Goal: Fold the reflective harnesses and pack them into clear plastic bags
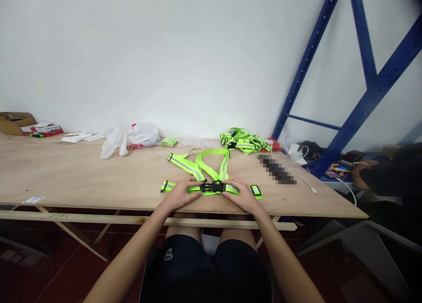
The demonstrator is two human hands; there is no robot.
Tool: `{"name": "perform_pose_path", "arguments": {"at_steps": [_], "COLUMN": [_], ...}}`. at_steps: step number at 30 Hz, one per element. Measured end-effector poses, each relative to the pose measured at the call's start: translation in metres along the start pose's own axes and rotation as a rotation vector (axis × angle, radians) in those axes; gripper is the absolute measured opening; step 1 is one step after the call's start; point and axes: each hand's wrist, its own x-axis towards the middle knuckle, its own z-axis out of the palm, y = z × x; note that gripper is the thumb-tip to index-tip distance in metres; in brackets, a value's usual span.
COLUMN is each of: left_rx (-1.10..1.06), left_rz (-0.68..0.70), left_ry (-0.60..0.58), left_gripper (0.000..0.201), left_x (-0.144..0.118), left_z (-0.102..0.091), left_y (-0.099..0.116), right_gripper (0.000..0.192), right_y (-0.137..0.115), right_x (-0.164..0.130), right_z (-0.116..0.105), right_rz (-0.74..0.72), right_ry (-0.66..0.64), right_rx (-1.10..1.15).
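A fluorescent yellow-green reflective vest [189, 166] made of straps with grey stripes lies spread on the wooden table. At its near strap, my left hand [180, 193] is closed on the pronged half of a black side-release buckle [206, 187]. My right hand [242, 195] grips the socket half [218, 186] of that buckle. Its prongs show between the two halves, which are lined up close together; whether the tips touch the socket I cannot tell. Black strap adjusters lie to either side, one [256, 190] just beyond my right hand.
Behind the vest sits a heap of similar straps [245, 142]. White plastic bags [141, 135], a small packet [169, 141] and a cardboard box [16, 122] line the wall. A pixelated dark object [278, 169] and a white cable [307, 184] lie right. Beyond a blue metal frame [356, 131] shows another person's arm [362, 173].
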Motion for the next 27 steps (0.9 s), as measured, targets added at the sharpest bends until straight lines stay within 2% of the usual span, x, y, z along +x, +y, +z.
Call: {"name": "perform_pose_path", "arguments": {"at_steps": [7,15,19,21,23,27], "left_rx": [0.051,0.043,0.094,0.15,0.189,0.218], "left_rz": [0.062,0.056,0.04,0.008,-0.024,-0.142], "left_ry": [-0.033,-0.069,-0.09,-0.147,-0.199,-0.18], "left_gripper": [0.037,0.035,0.04,0.046,0.05,0.058], "left_x": [0.0,-0.001,-0.001,-0.001,-0.003,-0.017], "left_z": [0.0,-0.002,-0.003,-0.011,-0.027,-0.075], "left_y": [0.004,0.009,0.014,0.02,0.025,0.018], "right_gripper": [0.032,0.03,0.034,0.038,0.039,0.041], "right_y": [-0.001,-0.01,-0.01,-0.01,-0.01,-0.006], "right_x": [0.0,0.002,0.001,0.0,-0.002,-0.011], "right_z": [0.005,0.017,0.013,0.004,-0.01,-0.049], "right_rz": [-0.01,-0.038,-0.038,-0.034,-0.019,0.088], "right_ry": [-0.019,-0.049,-0.077,-0.102,-0.11,-0.057], "right_rx": [-0.022,-0.044,-0.085,-0.102,-0.107,-0.163]}}
